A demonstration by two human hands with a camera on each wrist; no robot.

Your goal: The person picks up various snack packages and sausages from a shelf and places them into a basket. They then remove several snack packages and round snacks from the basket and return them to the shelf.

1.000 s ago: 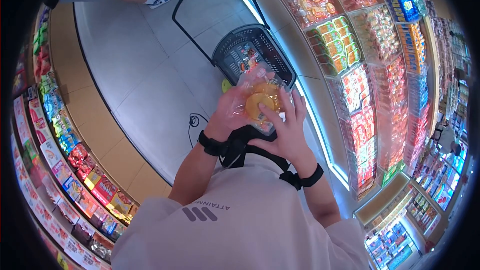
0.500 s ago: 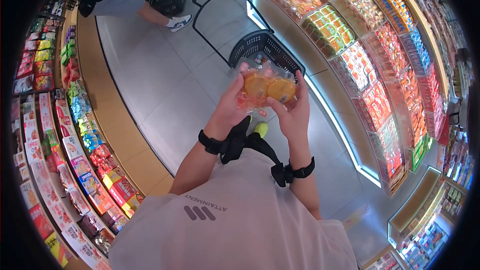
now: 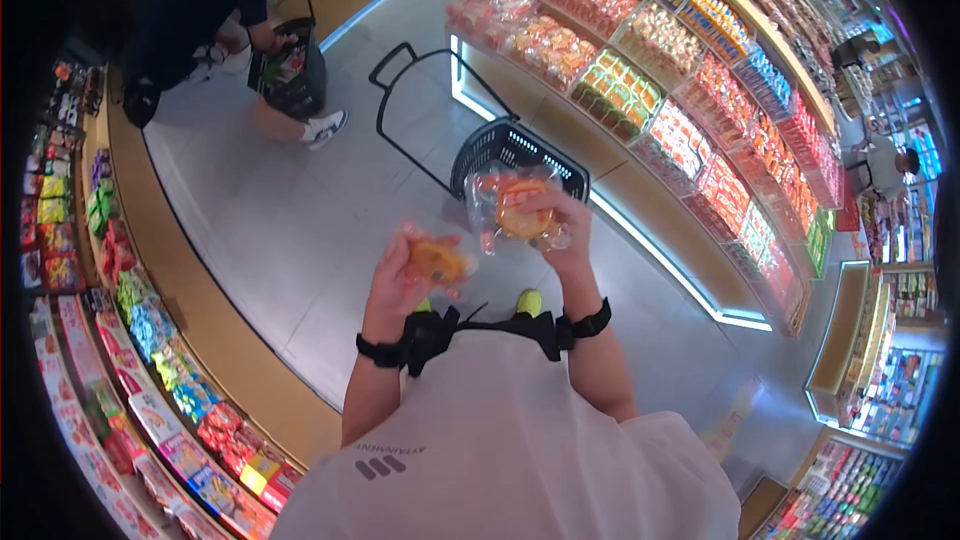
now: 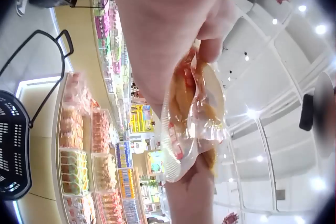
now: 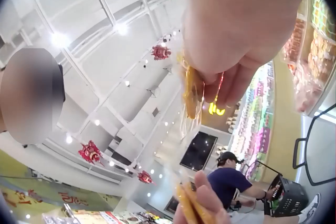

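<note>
In the head view my left hand [image 3: 390, 282] holds a clear plastic packet of round yellow-orange snacks [image 3: 438, 260], blurred, low in front of the shirt. Higher and to the right, my right hand [image 3: 570, 240] grips another clear packet [image 3: 512, 210] with a round yellow-orange piece and red print inside. The left wrist view gives the left packet [image 4: 207, 103] edge-on, its crinkled wrap hanging below the fingers. From the right wrist, a thin yellow disc [image 5: 190, 92] in film hangs from my right hand, while the left hand's packet [image 5: 186, 203] appears below. The two hands are apart.
A black shopping basket [image 3: 545, 155] with a long handle stands on the floor just beyond my hands. Lit bins of packaged snacks [image 3: 640, 90] line the right; a shelf of colourful packets [image 3: 180, 370] runs along the left. Another person [image 3: 195, 20] bends over a second basket [image 3: 300, 85].
My hands were together around the packets and have drawn apart, one packet in each. The left has come down and left. The head view has turned, bringing more of the other person into sight.
</note>
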